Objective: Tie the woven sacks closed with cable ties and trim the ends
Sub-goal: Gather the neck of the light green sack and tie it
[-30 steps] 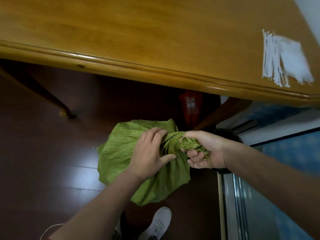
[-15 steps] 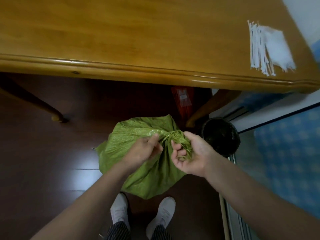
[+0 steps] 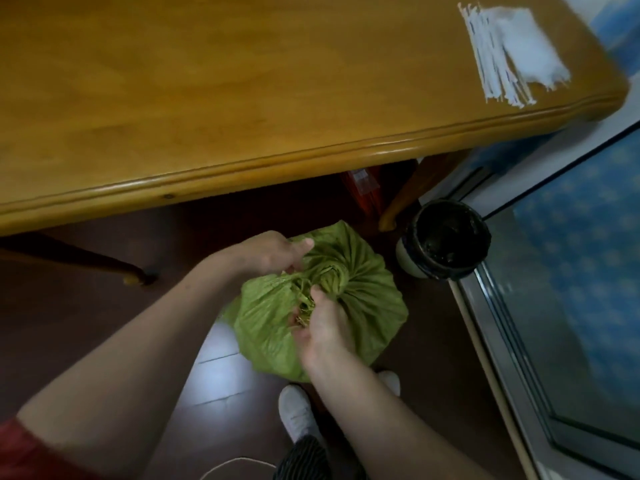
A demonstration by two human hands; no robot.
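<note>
Dark wooden floor (image 3: pixel 86 306) lies under us, and a honey-coloured wooden table (image 3: pixel 242 98) fills the upper part of the view. Near the table's far right corner lies a bundle of white cable ties (image 3: pixel 485 60), fanned out, with a white plastic bag (image 3: pixel 526 46) touching it on the right.

The green woven sack (image 3: pixel 374 292) sits on the floor just in front of our white shoes (image 3: pixel 298 414), below the table's edge. Its mouth is gathered into a twisted neck on top, with folds running out from it all round.

Our left hand (image 3: pixel 273 252) is at the far-left side of that neck, its fingers curled and pinching the sack's folds. Our right hand (image 3: pixel 322 327) is on the near side, its fingers closed round the frayed end of the gathered mouth. Both hands grasp the sack, and they are close to each other.

To the right of the sack, near but apart from it, stands a dark round pot (image 3: pixel 446 244), beside the foot of a table leg (image 3: pixel 405 199). A red packet (image 3: pixel 363 192) shows in the shadow under the table. A metal door frame (image 3: pixel 519 341) runs down the right side.
</note>
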